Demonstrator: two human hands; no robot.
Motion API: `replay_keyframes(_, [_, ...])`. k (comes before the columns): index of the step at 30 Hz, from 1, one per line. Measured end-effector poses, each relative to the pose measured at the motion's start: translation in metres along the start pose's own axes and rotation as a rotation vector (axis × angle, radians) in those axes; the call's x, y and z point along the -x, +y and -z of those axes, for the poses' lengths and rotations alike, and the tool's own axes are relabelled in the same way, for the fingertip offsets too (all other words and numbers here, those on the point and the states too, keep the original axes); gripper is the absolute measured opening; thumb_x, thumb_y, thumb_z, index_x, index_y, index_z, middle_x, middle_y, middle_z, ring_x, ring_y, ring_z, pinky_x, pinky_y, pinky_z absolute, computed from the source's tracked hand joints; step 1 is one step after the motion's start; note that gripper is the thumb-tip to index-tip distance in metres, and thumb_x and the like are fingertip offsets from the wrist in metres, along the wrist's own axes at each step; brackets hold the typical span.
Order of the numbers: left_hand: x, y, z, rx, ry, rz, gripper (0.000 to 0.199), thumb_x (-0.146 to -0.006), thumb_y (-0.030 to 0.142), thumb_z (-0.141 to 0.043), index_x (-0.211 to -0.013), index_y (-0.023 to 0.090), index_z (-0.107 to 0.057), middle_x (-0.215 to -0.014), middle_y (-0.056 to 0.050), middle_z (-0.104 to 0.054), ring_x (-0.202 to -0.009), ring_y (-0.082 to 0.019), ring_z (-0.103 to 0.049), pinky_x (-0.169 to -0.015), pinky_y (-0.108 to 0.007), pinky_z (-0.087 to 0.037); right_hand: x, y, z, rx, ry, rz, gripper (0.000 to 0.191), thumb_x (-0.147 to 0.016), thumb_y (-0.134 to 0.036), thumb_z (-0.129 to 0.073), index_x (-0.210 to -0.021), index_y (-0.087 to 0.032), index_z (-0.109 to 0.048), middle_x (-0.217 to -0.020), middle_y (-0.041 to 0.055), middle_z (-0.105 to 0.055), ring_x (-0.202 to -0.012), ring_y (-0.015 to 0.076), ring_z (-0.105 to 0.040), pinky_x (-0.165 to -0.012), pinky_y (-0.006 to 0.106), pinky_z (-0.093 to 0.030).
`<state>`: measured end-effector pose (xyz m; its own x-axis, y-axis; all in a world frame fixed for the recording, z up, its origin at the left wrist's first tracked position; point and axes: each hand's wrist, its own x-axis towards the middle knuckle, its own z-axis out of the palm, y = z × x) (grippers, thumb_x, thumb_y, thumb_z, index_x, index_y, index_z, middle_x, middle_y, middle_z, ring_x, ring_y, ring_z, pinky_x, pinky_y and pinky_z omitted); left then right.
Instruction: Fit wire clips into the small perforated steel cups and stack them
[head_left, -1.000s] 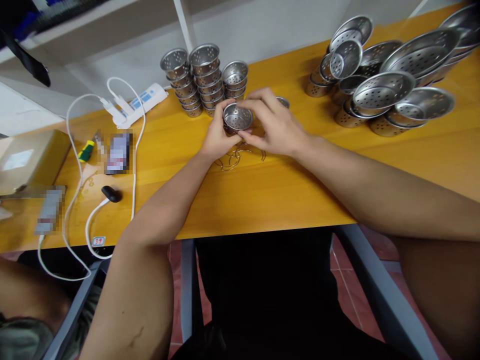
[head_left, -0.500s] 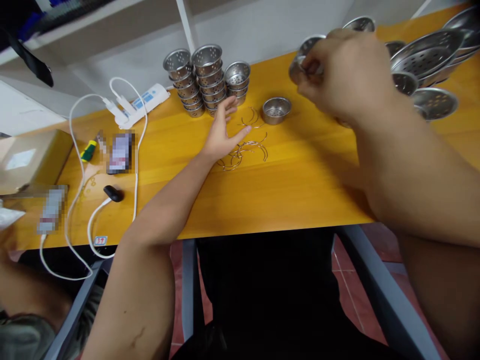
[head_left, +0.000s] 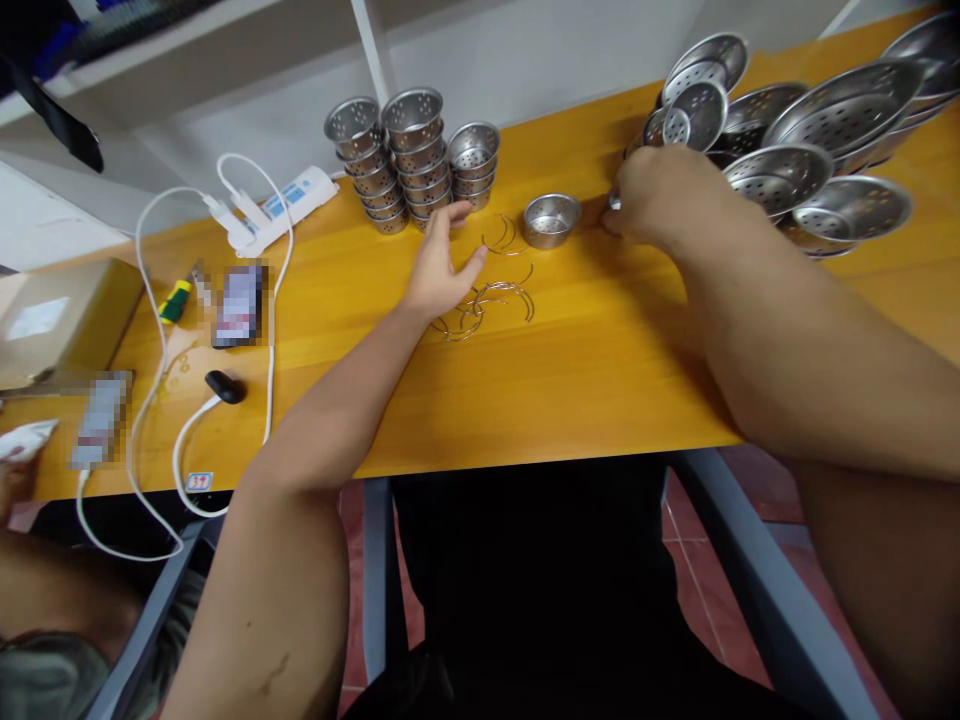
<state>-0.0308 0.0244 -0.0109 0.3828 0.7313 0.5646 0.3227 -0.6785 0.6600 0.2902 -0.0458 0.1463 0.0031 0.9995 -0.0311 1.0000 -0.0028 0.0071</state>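
Note:
My left hand [head_left: 442, 270] hovers or rests by the thin curved wires [head_left: 502, 295], fingers apart and holding nothing. Its fingertips point toward a short stack of perforated metal cups [head_left: 474, 160]. A single perforated metal cup [head_left: 551, 220] stands upright on the table between my two hands. My right hand [head_left: 656, 195] is closed, low over the table, to the right of that cup. A bright bit of metal shows at its fingertips, but most of what they grip is hidden. Just beyond it is a loose pile of perforated metal bowls and cups [head_left: 697, 115].
Two taller stacks of cups [head_left: 416, 150] stand at the back. On the left are a power strip [head_left: 289, 210] with white cables, blurred phone-like objects, a green-yellow handle [head_left: 176, 300] and a cardboard box [head_left: 67, 320]. Another person's arm [head_left: 60, 590] is at lower left.
My right hand has moved down toward the table from in front of the cup pile, uncovering several cups and bowls. My left hand has barely shifted.

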Motion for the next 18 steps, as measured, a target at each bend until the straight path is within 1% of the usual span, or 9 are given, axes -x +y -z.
replay_keyframes(1, [0.0, -0.001, 0.0, 0.003, 0.004, 0.007, 0.07, -0.113, 0.067, -0.076, -0.169, 0.034, -0.053, -0.173, -0.013, -0.063, -0.169, -0.037, -0.064, -0.154, -0.059, -0.04, 0.0, 0.001, -0.001, -0.013, 0.025, 0.007, 0.044, -0.111, -0.008, -0.08, -0.151, 0.013, -0.079, -0.143, 0.0465, -0.077, -0.142, 0.0565, -0.078, -0.108, 0.056, -0.063])
replay_keyframes(3, [-0.001, -0.003, 0.001, 0.009, 0.006, 0.016, 0.059, -0.115, 0.055, -0.074, -0.167, 0.032, -0.056, -0.17, -0.013, -0.066, -0.165, -0.034, -0.067, -0.153, -0.057, -0.043, 0.002, 0.001, -0.003, -0.058, 0.092, 0.082, 0.052, -0.111, -0.012, -0.082, -0.16, 0.004, -0.077, -0.156, 0.0427, -0.072, -0.144, 0.0566, -0.076, -0.114, 0.061, -0.063])
replay_keyframes(6, [0.0, -0.002, 0.003, 0.04, -0.022, 0.025, 0.046, -0.115, 0.041, -0.07, -0.16, 0.031, -0.063, -0.163, -0.011, -0.073, -0.157, -0.031, -0.073, -0.148, -0.054, -0.05, 0.007, -0.008, -0.005, -0.17, 0.214, 0.255, 0.062, -0.109, -0.01, -0.076, -0.171, -0.012, -0.073, -0.175, 0.0306, -0.062, -0.152, 0.0494, -0.071, -0.125, 0.058, -0.061])
replay_keyframes(7, [0.0, -0.002, 0.004, 0.056, -0.028, 0.029, 0.044, -0.114, 0.037, -0.07, -0.158, 0.031, -0.064, -0.16, -0.01, -0.075, -0.155, -0.029, -0.075, -0.146, -0.052, -0.052, 0.01, -0.013, -0.006, -0.199, 0.247, 0.29, 0.058, -0.11, -0.011, -0.073, -0.168, -0.014, -0.075, -0.175, 0.0277, -0.062, -0.154, 0.0473, -0.071, -0.127, 0.055, -0.06])
replay_keyframes(9, [0.0, -0.001, 0.004, 0.085, -0.029, 0.045, 0.043, -0.112, 0.031, -0.069, -0.155, 0.031, -0.066, -0.159, -0.01, -0.078, -0.152, -0.028, -0.077, -0.145, -0.051, -0.054, 0.015, -0.022, -0.007, -0.226, 0.281, 0.317, 0.041, -0.115, -0.019, -0.068, -0.153, -0.015, -0.083, -0.168, 0.0252, -0.068, -0.151, 0.047, -0.071, -0.127, 0.055, -0.061])
replay_keyframes(10, [-0.001, 0.0, 0.003, 0.098, -0.02, 0.064, 0.042, -0.111, 0.028, -0.069, -0.154, 0.03, -0.067, -0.158, -0.01, -0.078, -0.151, -0.027, -0.077, -0.145, -0.05, -0.054, 0.016, -0.026, -0.009, -0.228, 0.275, 0.317, 0.035, -0.118, -0.026, -0.068, -0.146, -0.014, -0.086, -0.163, 0.0254, -0.071, -0.148, 0.0486, -0.072, -0.125, 0.057, -0.061])
replay_keyframes(13, [-0.005, 0.004, 0.002, 0.164, 0.028, 0.166, 0.036, -0.111, 0.028, -0.072, -0.146, 0.028, -0.071, -0.154, -0.011, -0.081, -0.15, -0.027, -0.079, -0.146, -0.05, -0.053, 0.016, -0.032, -0.014, -0.206, 0.166, 0.291, 0.039, -0.119, -0.044, -0.074, -0.141, -0.014, -0.087, -0.159, 0.0271, -0.074, -0.142, 0.0533, -0.074, -0.119, 0.063, -0.062])
replay_keyframes(16, [-0.007, 0.017, 0.003, 0.332, 0.093, 0.291, 0.029, -0.111, 0.036, -0.076, -0.138, 0.026, -0.072, -0.15, -0.012, -0.083, -0.151, -0.028, -0.08, -0.146, -0.052, -0.054, 0.013, -0.03, -0.019, -0.184, 0.063, 0.259, 0.033, -0.12, -0.043, -0.073, -0.135, -0.017, -0.086, -0.159, 0.0254, -0.076, -0.143, 0.0521, -0.073, -0.118, 0.062, -0.06])
replay_keyframes(18, [-0.007, 0.029, 0.007, 0.483, 0.125, 0.377, 0.032, -0.114, 0.046, -0.073, -0.139, 0.026, -0.07, -0.154, -0.012, -0.082, -0.153, -0.028, -0.08, -0.144, -0.054, -0.057, 0.013, -0.03, -0.018, -0.211, 0.077, 0.242, 0.035, -0.124, -0.047, -0.064, -0.139, -0.023, -0.084, -0.158, 0.0216, -0.077, -0.145, 0.0504, -0.071, -0.12, 0.063, -0.059])
